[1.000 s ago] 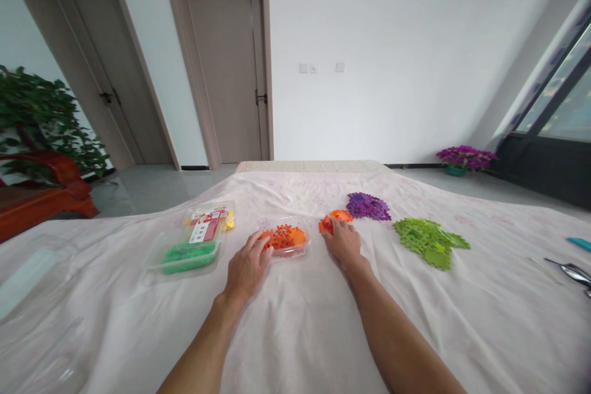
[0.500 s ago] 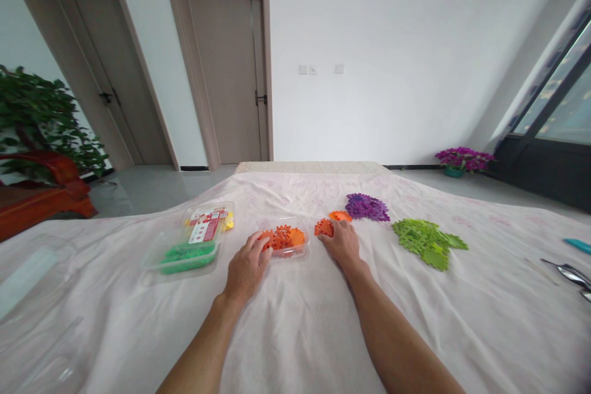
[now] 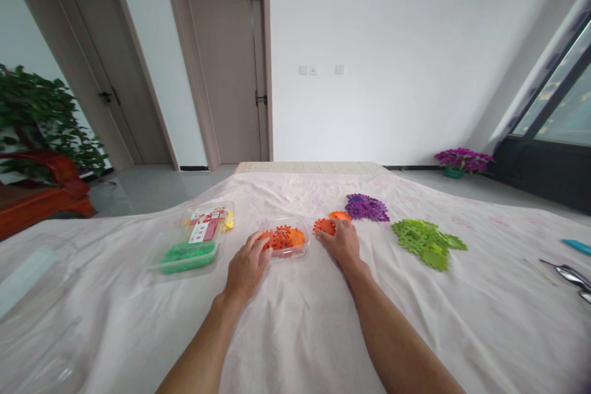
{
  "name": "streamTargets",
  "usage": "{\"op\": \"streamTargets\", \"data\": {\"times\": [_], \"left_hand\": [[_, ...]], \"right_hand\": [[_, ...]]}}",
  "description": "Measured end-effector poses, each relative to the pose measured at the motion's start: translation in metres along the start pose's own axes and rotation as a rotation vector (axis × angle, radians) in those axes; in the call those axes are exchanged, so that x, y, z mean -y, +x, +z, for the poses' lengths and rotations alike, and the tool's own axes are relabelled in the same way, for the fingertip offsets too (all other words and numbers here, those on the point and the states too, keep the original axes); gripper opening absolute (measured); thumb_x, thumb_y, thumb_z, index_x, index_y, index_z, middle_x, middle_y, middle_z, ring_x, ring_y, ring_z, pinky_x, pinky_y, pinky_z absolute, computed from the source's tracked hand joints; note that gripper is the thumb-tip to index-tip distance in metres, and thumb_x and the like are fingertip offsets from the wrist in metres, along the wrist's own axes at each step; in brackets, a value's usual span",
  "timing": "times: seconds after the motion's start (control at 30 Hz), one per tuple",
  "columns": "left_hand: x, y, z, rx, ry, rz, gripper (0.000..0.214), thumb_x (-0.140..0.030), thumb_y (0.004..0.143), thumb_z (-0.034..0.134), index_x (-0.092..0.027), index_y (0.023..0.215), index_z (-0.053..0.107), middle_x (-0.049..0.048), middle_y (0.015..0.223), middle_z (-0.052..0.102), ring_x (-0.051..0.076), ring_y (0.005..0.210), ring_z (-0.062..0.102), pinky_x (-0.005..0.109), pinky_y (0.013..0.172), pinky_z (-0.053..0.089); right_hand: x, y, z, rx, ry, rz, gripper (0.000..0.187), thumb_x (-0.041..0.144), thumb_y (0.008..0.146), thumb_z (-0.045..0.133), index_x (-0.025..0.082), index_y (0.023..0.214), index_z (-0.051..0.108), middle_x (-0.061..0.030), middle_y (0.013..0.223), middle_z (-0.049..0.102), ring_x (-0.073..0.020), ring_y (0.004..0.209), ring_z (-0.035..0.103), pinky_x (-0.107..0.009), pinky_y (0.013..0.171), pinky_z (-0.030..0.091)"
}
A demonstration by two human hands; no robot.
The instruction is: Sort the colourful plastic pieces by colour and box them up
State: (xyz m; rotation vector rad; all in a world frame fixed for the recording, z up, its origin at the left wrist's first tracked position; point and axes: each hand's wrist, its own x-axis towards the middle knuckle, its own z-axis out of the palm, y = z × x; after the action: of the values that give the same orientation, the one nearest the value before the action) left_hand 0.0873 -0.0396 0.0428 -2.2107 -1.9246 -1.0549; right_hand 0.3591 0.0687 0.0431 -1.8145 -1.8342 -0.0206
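My left hand (image 3: 246,268) rests on the near left edge of a small clear tray (image 3: 287,252) that holds orange toy pieces (image 3: 285,237), its fingers curled on the rim. My right hand (image 3: 342,243) lies on the white cloth just right of the tray, fingers closed over a few loose orange pieces (image 3: 324,226). One more orange piece (image 3: 340,215) lies just beyond the fingers.
A purple pile (image 3: 366,206) and a green pile (image 3: 427,239) of pieces lie to the right. A clear box with green and yellow pieces (image 3: 191,242) stands left of the tray. Metal tongs (image 3: 569,273) and a teal object (image 3: 577,246) lie at the far right. Clear lids (image 3: 32,308) sit at the left.
My right hand has dragged some orange pieces a little to the left, toward the tray, leaving one piece behind. My left hand has stayed on the tray.
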Motion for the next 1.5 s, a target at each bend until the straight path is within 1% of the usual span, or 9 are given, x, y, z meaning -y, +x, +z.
{"op": "streamTargets", "data": {"times": [0.17,0.4,0.53,0.7,0.93,1.0,1.2,1.37,1.5], "left_hand": [[0.002,0.000,0.001,-0.007,0.001,0.005,0.037,-0.037,0.101,0.038,-0.026,0.128,0.061,0.0046,0.143,0.054,0.019,0.122,0.059,0.034,0.103,0.049],[0.002,0.000,0.001,0.004,0.004,-0.003,0.039,-0.038,0.101,0.037,-0.026,0.129,0.061,0.0049,0.144,0.054,0.019,0.122,0.059,0.034,0.103,0.049],[0.000,0.001,0.000,-0.004,-0.012,0.003,0.037,-0.037,0.100,0.039,-0.027,0.128,0.061,0.0043,0.143,0.055,0.019,0.122,0.059,0.033,0.102,0.049],[-0.001,0.001,-0.002,-0.013,-0.034,-0.005,0.036,-0.037,0.100,0.040,-0.027,0.127,0.062,0.0036,0.141,0.057,0.018,0.121,0.060,0.033,0.102,0.049],[-0.002,0.001,-0.002,0.007,-0.032,-0.003,0.036,-0.037,0.100,0.039,-0.025,0.126,0.062,0.0053,0.142,0.056,0.020,0.122,0.059,0.035,0.102,0.050],[-0.001,0.001,-0.002,0.006,-0.033,0.001,0.036,-0.037,0.100,0.039,-0.025,0.127,0.061,0.0052,0.142,0.055,0.020,0.122,0.059,0.036,0.102,0.050],[-0.002,0.001,-0.002,0.011,-0.042,-0.006,0.037,-0.037,0.100,0.040,-0.025,0.128,0.061,0.0064,0.143,0.054,0.021,0.122,0.060,0.038,0.102,0.050],[-0.003,0.001,-0.004,0.015,-0.034,-0.002,0.038,-0.037,0.100,0.040,-0.024,0.131,0.059,0.0072,0.143,0.054,0.022,0.124,0.058,0.039,0.103,0.050],[-0.003,0.002,-0.003,0.011,-0.031,-0.003,0.037,-0.037,0.100,0.041,-0.024,0.129,0.060,0.0071,0.142,0.055,0.022,0.122,0.059,0.038,0.102,0.051]], "right_hand": [[-0.001,0.001,0.002,0.018,0.020,0.012,0.059,0.055,0.077,0.070,0.021,0.125,0.065,-0.0120,0.117,0.060,-0.0274,0.111,0.054,-0.034,0.095,0.041],[-0.002,0.004,0.007,-0.079,0.236,0.008,0.058,0.052,0.079,0.069,0.017,0.125,0.064,-0.0127,0.120,0.058,-0.0255,0.111,0.056,-0.034,0.095,0.044],[0.006,0.003,0.007,-0.135,0.371,-0.069,0.055,0.052,0.080,0.070,0.017,0.121,0.065,-0.0123,0.115,0.060,-0.0246,0.104,0.058,-0.035,0.093,0.047],[0.017,0.001,0.005,-0.144,0.448,-0.176,0.052,0.052,0.080,0.071,0.016,0.118,0.067,-0.0128,0.108,0.062,-0.0251,0.101,0.058,-0.037,0.091,0.048],[0.017,0.006,0.006,-0.251,0.557,-0.081,0.059,0.062,0.076,0.072,0.015,0.110,0.070,-0.0121,0.100,0.064,-0.0243,0.089,0.060,-0.040,0.084,0.051],[0.018,0.006,0.006,-0.239,0.598,-0.105,0.059,0.062,0.074,0.073,0.015,0.110,0.070,-0.0113,0.098,0.064,-0.0232,0.085,0.061,-0.039,0.082,0.052],[0.033,-0.005,0.000,-0.126,0.661,-0.316,0.047,0.050,0.078,0.075,0.019,0.113,0.069,-0.0089,0.102,0.063,-0.0203,0.084,0.062,-0.036,0.079,0.054],[0.056,-0.017,-0.009,-0.020,0.575,-0.446,0.047,0.035,0.072,0.082,0.023,0.115,0.069,-0.0077,0.106,0.063,-0.0220,0.095,0.062,-0.037,0.086,0.052],[0.068,-0.023,-0.012,0.069,0.514,-0.527,0.040,0.030,0.072,0.082,0.023,0.110,0.072,-0.0057,0.103,0.066,-0.0200,0.092,0.063,-0.034,0.085,0.051]]}}
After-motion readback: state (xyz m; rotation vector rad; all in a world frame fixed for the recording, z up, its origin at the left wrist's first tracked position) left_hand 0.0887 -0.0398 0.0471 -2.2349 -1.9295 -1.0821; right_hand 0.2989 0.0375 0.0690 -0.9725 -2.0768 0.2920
